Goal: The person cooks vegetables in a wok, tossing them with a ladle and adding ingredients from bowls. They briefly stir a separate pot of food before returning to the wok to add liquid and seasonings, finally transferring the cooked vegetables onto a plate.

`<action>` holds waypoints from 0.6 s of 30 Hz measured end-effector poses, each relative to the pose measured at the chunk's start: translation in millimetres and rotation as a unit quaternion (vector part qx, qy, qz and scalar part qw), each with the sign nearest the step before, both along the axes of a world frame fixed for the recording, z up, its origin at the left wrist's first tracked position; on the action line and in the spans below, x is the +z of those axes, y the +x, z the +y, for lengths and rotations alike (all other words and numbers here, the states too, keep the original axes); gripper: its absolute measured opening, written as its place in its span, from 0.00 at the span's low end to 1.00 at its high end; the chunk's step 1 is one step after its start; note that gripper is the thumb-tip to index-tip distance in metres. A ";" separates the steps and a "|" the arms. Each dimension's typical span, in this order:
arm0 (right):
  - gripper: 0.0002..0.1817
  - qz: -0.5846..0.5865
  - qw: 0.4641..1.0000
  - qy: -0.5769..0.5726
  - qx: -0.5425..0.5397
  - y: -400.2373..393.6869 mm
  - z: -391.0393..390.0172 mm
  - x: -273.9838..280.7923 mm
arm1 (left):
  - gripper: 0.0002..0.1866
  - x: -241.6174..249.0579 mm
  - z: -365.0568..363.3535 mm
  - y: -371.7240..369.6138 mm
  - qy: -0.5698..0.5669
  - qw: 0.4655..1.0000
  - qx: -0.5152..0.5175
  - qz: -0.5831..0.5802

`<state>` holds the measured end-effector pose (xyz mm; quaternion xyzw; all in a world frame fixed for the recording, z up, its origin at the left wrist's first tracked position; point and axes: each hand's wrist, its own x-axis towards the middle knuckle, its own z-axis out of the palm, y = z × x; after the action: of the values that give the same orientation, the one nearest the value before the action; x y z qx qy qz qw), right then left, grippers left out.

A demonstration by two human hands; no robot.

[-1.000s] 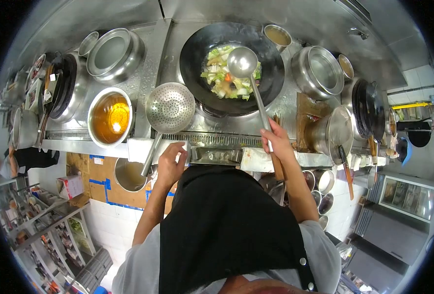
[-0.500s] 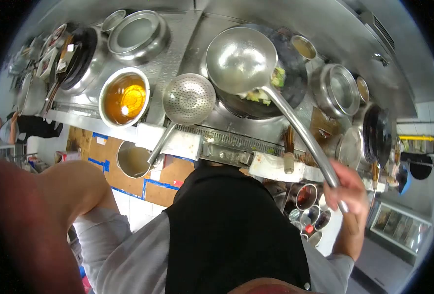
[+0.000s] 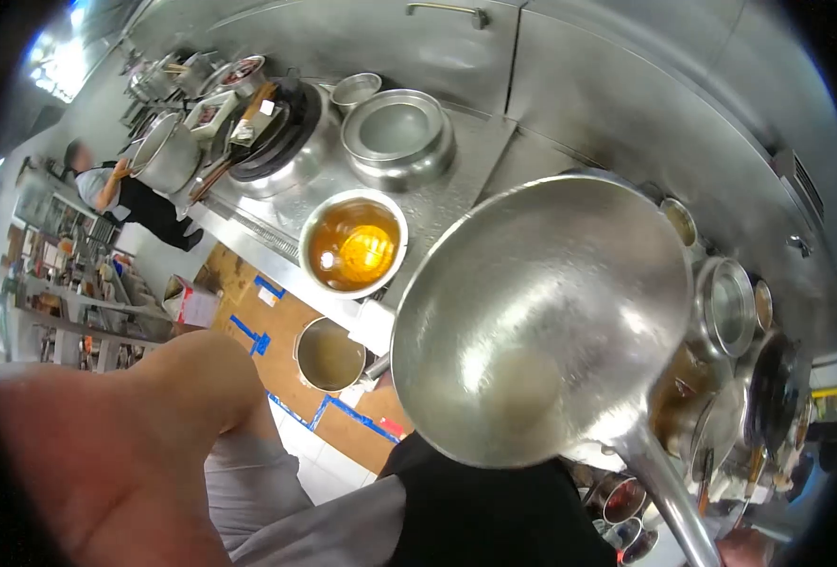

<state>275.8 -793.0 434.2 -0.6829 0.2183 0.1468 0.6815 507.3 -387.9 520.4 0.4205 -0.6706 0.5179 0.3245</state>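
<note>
A large steel ladle fills the middle of the view, held up close to the camera. A small pale, cloudy patch that looks like liquid lies low in its bowl. Only part of my right hand shows at the bottom edge, by the lower end of the ladle's handle, with its fingers mostly cut off. On the left, my bent left arm is raised close to the camera; its hand is out of view. The ladle's bowl hides the wok behind it and most of the perforated skimmer, whose handle pokes out on the left.
A bowl of amber oil stands on the steel stove counter. Below it is a pot of cloudy liquid. Lidded pots line the back. At far left a person holds a large pot.
The ladle has come up much closer to the camera, now covering the wok and most of the skimmer. My right hand has dropped to the bottom edge. The view has turned left.
</note>
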 end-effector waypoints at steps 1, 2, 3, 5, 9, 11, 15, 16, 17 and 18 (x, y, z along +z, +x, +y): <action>0.40 0.001 1.000 0.001 -0.002 1.8 1.6 -2.6 | 0.14 2.0 5.3 0.2 -0.005 1.000 0.001 -0.003; 0.40 0.002 1.000 0.004 -0.002 3.1 4.0 -4.4 | 0.14 0.9 7.6 -2.1 -0.010 1.000 0.005 -0.003; 0.40 0.003 1.000 0.005 -0.005 3.3 5.4 -5.9 | 0.14 2.4 10.8 -1.3 -0.014 1.000 0.005 -0.002; 0.40 0.003 1.000 0.006 -0.006 4.8 8.0 -8.8 | 0.14 1.0 15.7 -3.7 -0.021 1.000 0.011 -0.001; 0.39 0.000 1.000 0.013 -0.008 5.5 13.1 -13.1 | 0.14 2.2 21.9 -7.6 -0.031 0.999 0.014 -0.005; 0.39 -0.004 1.000 0.016 -0.009 6.8 15.3 -15.3 | 0.15 4.5 24.9 -10.0 -0.033 0.999 0.015 -0.012; 0.38 -0.013 1.000 0.025 -0.011 8.2 19.6 -20.1 | 0.15 7.5 29.5 -15.3 -0.040 0.999 0.016 -0.022; 0.38 -0.017 0.999 0.027 -0.011 7.6 16.6 -19.2 | 0.15 8.2 30.2 -16.3 -0.041 0.999 0.015 -0.024; 0.38 -0.020 0.999 0.027 -0.012 5.9 17.8 -18.3 | 0.15 8.4 30.8 -17.4 -0.043 0.999 0.014 -0.024; 0.38 -0.018 0.999 0.028 -0.016 3.6 22.4 -18.8 | 0.15 6.9 29.7 -19.3 -0.045 0.999 0.014 -0.025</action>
<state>279.4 -770.6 415.4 -0.6627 0.2129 0.1296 0.7061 488.0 -358.2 527.3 0.4016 -0.6489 0.5621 0.3189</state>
